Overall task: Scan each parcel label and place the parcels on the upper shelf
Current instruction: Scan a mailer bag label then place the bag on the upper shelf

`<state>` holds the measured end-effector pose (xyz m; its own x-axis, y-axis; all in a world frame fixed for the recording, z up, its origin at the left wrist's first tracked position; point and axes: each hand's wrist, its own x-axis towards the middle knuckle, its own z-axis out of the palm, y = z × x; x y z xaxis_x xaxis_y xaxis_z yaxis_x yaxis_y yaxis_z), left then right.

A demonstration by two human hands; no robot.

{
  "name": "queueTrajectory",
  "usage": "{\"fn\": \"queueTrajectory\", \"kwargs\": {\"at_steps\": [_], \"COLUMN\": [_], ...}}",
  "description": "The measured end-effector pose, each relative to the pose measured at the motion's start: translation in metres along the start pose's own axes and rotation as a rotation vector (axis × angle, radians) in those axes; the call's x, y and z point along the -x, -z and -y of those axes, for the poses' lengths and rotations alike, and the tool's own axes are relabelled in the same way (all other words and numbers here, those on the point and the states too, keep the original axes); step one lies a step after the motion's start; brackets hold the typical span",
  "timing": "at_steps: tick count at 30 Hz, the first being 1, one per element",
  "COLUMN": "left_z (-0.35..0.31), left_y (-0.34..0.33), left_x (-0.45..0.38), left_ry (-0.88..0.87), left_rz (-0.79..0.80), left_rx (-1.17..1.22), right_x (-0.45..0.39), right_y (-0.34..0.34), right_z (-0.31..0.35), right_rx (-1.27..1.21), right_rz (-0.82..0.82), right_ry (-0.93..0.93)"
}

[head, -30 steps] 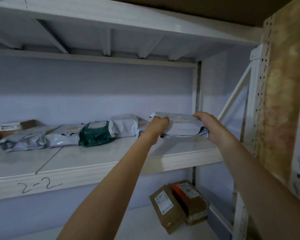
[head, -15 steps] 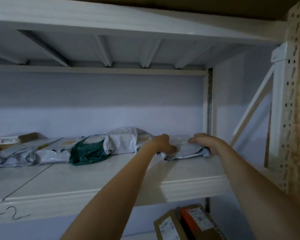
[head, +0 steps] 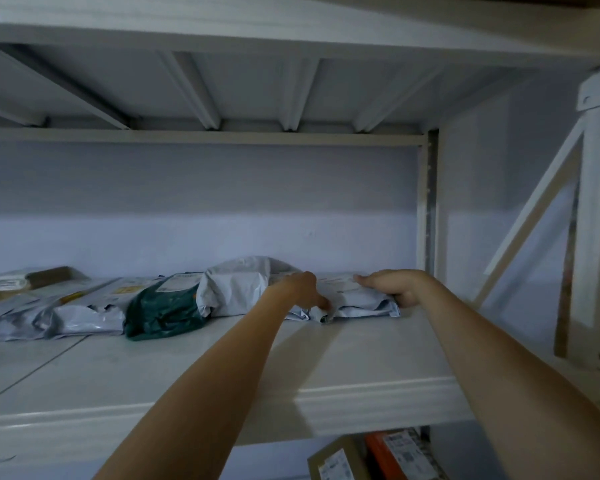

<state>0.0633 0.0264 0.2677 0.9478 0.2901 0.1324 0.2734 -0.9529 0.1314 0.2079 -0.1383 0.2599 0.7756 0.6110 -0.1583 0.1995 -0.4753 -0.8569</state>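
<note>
A white metal rack stands against a pale wall in dim light. The upper shelf (head: pixel 343 344) carries a row of parcels along its rear edge: grey poly bags at the left, a dark green bag (head: pixel 163 308), a pale crumpled bag (head: pixel 236 289), and, at the right end of the row, a flat grey parcel (head: pixel 357 301).

The flat grey parcel lies on the shelf surface, touching the pale crumpled bag beside it. The left hand (head: pixel 303 289) rests at its left end, fingers curled with the thumb at the front edge. The right hand (head: pixel 394 285) lies palm-down on its top right, fingers spread flat, thumb hooked around the near corner. Neither grip appears closed around the parcel; both press or steady it.

Step in hand: placement of this parcel, judged nearly complete. The next move calls for releasing both hands without dragging the soft bag forward, then withdrawing the arms clear of the shelf lip. Cardboard boxes (head: pixel 368 459) on the level below probably await scanning.
</note>
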Motion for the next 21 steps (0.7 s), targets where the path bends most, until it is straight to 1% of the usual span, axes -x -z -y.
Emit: {"fn": "queueTrajectory", "kwargs": {"at_steps": [3,6,11,15,18,21], "left_z": [0.007,0.013,0.016,0.016,0.015,0.01], "left_y": [-0.006,-0.01,-0.012,-0.014,-0.016,-0.019], "left_x": [-0.007,-0.018,-0.027,-0.029,-0.027,-0.024], "left_ry": [0.03,0.06,0.087,0.112,0.131,0.145], "left_rz": [-0.062,-0.074,-0.093,-0.106,-0.116,-0.152], "left_rx": [-0.002,0.001,0.006,-0.005,-0.033,-0.049], "right_x": [-0.02,-0.046,-0.038,-0.047,-0.039,-0.038], "right_y": [-0.003,-0.001,-0.009,-0.01,-0.016,-0.02], "right_z": [-0.003,-0.008,0.007,0.005,0.008,0.008], "right_rx": [0.053,0.075,0.13,0.16,0.202,0.27], "right_rz": [-0.012,-0.013,-0.03,-0.031,-0.084,-0.17], "right_ry": [0.046,0.06,0.052,0.056,0.072,0.054]}}
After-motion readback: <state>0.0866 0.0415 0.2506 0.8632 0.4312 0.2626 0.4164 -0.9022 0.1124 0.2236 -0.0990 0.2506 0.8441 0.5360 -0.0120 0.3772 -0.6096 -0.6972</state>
